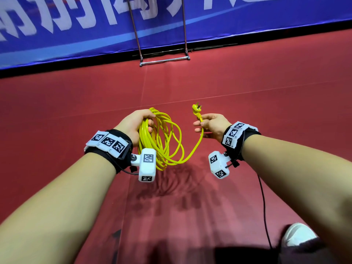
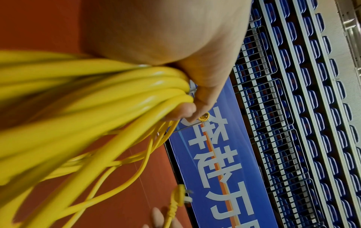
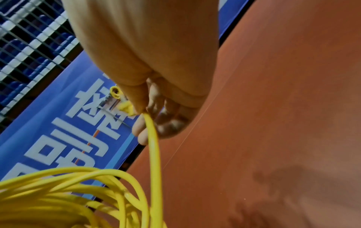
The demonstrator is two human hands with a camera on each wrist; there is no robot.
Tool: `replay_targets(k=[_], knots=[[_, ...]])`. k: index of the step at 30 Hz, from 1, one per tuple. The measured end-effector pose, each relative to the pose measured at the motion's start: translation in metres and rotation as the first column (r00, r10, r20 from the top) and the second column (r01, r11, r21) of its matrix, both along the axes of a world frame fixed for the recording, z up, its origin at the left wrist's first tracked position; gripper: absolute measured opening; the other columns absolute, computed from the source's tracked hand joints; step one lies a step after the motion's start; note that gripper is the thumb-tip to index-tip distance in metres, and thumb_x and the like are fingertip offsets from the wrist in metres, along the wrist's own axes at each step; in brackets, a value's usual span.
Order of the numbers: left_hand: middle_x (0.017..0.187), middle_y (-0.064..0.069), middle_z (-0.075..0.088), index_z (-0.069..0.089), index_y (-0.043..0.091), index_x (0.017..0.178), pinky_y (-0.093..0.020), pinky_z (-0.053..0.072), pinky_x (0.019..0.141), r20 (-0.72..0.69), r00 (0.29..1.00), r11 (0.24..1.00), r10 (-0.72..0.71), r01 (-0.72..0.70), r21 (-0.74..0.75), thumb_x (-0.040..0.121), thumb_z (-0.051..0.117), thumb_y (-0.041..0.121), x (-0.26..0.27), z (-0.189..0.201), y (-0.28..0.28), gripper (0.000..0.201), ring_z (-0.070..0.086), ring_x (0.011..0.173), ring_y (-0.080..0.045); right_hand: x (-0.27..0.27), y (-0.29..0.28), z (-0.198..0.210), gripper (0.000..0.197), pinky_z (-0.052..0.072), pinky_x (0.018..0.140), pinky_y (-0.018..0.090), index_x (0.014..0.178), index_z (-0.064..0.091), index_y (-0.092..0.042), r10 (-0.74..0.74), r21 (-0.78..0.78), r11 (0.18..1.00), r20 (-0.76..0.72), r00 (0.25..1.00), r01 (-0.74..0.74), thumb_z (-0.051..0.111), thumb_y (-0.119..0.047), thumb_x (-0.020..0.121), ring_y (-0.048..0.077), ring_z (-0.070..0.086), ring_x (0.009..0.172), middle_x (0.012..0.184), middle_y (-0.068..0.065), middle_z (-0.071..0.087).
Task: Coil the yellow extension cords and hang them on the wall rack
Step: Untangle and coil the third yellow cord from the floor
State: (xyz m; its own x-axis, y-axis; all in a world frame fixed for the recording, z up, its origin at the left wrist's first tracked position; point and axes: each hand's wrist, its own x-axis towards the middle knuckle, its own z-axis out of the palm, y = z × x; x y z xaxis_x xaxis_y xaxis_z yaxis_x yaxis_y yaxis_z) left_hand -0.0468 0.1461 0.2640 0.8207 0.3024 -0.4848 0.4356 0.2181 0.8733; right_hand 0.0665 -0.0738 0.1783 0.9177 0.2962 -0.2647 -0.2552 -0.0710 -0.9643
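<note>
While our left hand (image 1: 133, 123) wraps its grip around the top of the coiled yellow cord (image 1: 162, 138), the loops hang down from the fist as a loose, uneven bundle of smooth, glossy round cable, held in the air above the red floor (image 1: 247, 92). From the left wrist view we see the strands (image 2: 97, 100) gathered tight under our curled fingers (image 2: 185, 111), then fanning apart below. The coil's long axis runs roughly up and down, with its lower bends near our left wrist camera.

One free strand leaves the bottom of the coil and curves up to our right hand (image 1: 213, 124), whose grip is narrow: thumb and fingers pinch the ribbed sleeve just below the plug (image 1: 196, 108). The plug is moulded yellow plastic with metal prongs, and it points up and away from us, toward the wall. In the right wrist view the cord (image 3: 154, 154) runs straight down from our fingertips (image 3: 142, 137) to the loops below.

The floor is matte, with thin pale seam lines, and the shadow of the coil lies on it beneath our hands. Ahead, a shiny metal tube frame (image 1: 163, 60) stands against a blue banner (image 1: 247, 20) printed with large white characters. A small yellow coil (image 2: 204, 116) already hangs there, far off.
</note>
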Motion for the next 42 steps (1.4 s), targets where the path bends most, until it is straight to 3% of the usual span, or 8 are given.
replay_targets(k=[5,9,15,22,26,32,38,42], knots=[[0.048,0.003,0.043,0.046,0.019,0.071,-0.018,0.033,0.042,-0.024,0.999,1.000,-0.029,0.029,-0.006,0.090,0.056,0.015,-0.001,0.000,-0.002,0.021,0.037,0.036,-0.013,-0.010,0.022,0.014,0.036,0.045,0.062,0.024,0.103,0.069,-0.009,0.171,-0.122,0.982,0.272,0.947,-0.142,0.046,0.016,0.089,0.012,0.062,0.061,0.074,0.005,0.064],[0.050,0.002,0.044,0.056,0.019,0.077,-0.017,0.034,0.042,-0.030,0.998,0.998,-0.059,0.059,-0.017,0.091,0.059,0.020,-0.003,0.002,-0.007,0.015,0.038,0.037,-0.014,-0.016,0.038,0.019,0.029,0.050,0.065,0.030,0.090,0.073,-0.010,0.406,-0.414,0.887,0.491,0.770,-0.204,0.054,0.008,0.079,0.014,0.059,0.065,0.071,0.009,0.068],[0.052,0.002,0.043,0.058,0.020,0.076,-0.019,0.037,0.045,-0.026,0.994,0.994,-0.108,0.108,-0.021,0.091,0.063,0.023,-0.003,0.006,-0.011,0.016,0.037,0.039,-0.013,-0.036,0.046,0.030,0.058,0.040,0.068,0.031,0.118,0.067,-0.031,0.798,-0.870,0.493,0.441,0.410,-0.022,0.052,0.008,0.078,0.019,0.056,0.092,0.093,-0.010,0.057],[0.051,0.004,0.042,0.052,0.018,0.071,-0.023,0.036,0.053,-0.013,0.981,0.981,-0.193,0.193,0.011,0.091,0.062,0.019,-0.001,0.011,-0.020,0.022,0.036,0.037,-0.011,-0.056,0.063,0.018,0.036,0.043,0.066,0.034,0.114,0.063,-0.024,0.927,-0.963,0.264,0.266,0.264,0.043,0.054,-0.003,0.087,0.028,0.060,0.100,0.100,0.002,0.057],[0.053,0.004,0.042,0.052,0.019,0.071,-0.019,0.034,0.044,-0.037,0.968,0.967,-0.247,0.249,0.056,0.090,0.063,0.019,0.000,0.010,-0.025,0.022,0.036,0.037,-0.011,-0.058,0.067,0.010,0.027,0.045,0.063,0.034,0.103,0.060,-0.022,0.873,-0.954,0.301,0.274,0.404,-0.004,0.058,-0.004,0.083,0.032,0.059,0.078,0.081,0.003,0.050],[0.053,-0.001,0.045,0.056,0.012,0.068,-0.018,0.035,0.038,-0.064,0.971,0.963,-0.229,0.236,0.133,0.085,0.069,0.012,0.000,0.002,-0.027,0.021,0.040,0.034,-0.013,-0.058,0.061,0.012,0.007,0.039,0.068,0.028,0.088,0.064,-0.015,0.845,-0.883,0.402,0.254,0.470,-0.244,0.059,-0.011,0.086,0.027,0.060,0.086,0.090,0.007,0.066],[0.049,-0.003,0.046,0.052,0.009,0.063,-0.017,0.034,0.038,-0.066,0.988,0.942,-0.139,0.153,0.298,0.078,0.065,0.001,-0.001,-0.009,-0.017,0.022,0.040,0.034,-0.014,-0.050,0.050,0.030,0.003,0.051,0.066,0.032,0.075,0.063,-0.021,0.616,-0.708,0.696,0.505,0.604,-0.118,0.062,-0.023,0.074,0.022,0.060,0.067,0.070,-0.003,0.064],[0.051,-0.006,0.048,0.055,0.009,0.066,-0.018,0.034,0.042,-0.137,0.958,0.859,-0.253,0.287,0.423,0.073,0.063,-0.002,-0.005,-0.009,-0.020,0.015,0.040,0.036,-0.017,-0.038,0.052,0.027,0.066,0.047,0.091,0.042,0.126,0.049,-0.026,0.537,-0.673,0.740,0.585,0.608,-0.006,0.074,-0.037,0.066,0.028,0.053,0.108,0.117,0.005,0.053]])
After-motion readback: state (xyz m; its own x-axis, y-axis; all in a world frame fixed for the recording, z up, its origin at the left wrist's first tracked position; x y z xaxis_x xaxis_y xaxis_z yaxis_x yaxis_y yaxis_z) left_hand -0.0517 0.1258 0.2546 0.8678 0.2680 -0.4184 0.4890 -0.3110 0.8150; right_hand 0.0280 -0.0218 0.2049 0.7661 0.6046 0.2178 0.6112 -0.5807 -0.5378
